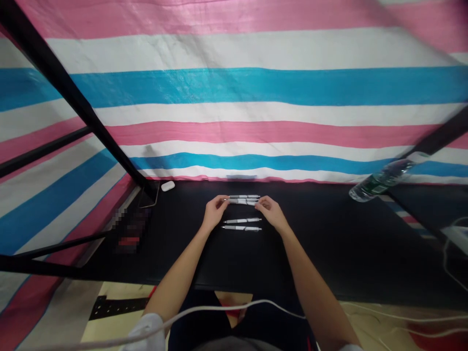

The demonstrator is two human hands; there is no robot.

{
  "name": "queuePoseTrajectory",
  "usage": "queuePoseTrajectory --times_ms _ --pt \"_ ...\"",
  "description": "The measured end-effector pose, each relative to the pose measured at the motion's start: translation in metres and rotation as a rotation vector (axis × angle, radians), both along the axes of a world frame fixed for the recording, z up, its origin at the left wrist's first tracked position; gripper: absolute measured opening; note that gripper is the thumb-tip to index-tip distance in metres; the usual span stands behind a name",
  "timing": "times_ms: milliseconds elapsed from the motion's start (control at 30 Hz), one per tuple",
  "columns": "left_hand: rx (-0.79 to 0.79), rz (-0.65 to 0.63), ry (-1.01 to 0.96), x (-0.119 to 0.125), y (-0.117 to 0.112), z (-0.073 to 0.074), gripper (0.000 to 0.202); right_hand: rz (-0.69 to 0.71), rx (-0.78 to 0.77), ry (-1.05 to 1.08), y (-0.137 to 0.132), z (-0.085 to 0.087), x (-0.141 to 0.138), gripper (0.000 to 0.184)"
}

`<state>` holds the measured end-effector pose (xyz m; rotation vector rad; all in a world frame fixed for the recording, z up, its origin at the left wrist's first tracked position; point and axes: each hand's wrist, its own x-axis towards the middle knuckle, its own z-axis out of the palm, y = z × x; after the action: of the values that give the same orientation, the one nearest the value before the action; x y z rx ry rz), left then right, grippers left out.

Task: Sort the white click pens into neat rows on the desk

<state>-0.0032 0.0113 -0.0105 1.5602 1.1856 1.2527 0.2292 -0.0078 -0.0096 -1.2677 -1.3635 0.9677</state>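
Note:
Several slim white-and-grey pens lie crosswise on the black table (321, 243). At the far side of the group, my left hand (215, 211) has its fingers closed at the left end of a pen (242, 202). My right hand (272, 212) pinches the right end of that same pen. Close beside it, almost touching, is another pen (244, 196); how many lie in this upper bunch is hard to make out. Nearer to me, apart from the bunch, a pen (243, 221) and the nearest pen (241, 228) lie roughly parallel, with neither hand on them.
A clear plastic bottle (380, 180) with a green label stands at the back right. At the back left lies a small white case (168, 185). Black frame bars (73, 92) and a striped sheet (256, 87) enclose the table. A white cable (226, 308) crosses in front of me.

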Motion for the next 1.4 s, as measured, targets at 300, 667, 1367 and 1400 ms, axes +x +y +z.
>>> queuePoseTrajectory --times_ms 300,667,1367,1400 --pt "-0.089 -0.077 -0.141 0.008 -0.005 0.006 0.032 0.046 -0.101 0.381 -0.003 0.008 -0.012 0.039" --pt "-0.039 -0.071 -0.119 0.007 -0.006 0.008 0.041 0.027 -0.075 0.372 -0.003 0.008 -0.011 0.037" --pt "-0.026 -0.1 0.004 0.005 -0.007 0.007 0.028 -0.004 -0.089 0.397 -0.002 0.007 -0.012 0.038" --pt "-0.038 -0.089 0.017 0.005 -0.006 0.007 0.03 -0.002 -0.09 0.398 -0.002 0.008 -0.012 0.038"
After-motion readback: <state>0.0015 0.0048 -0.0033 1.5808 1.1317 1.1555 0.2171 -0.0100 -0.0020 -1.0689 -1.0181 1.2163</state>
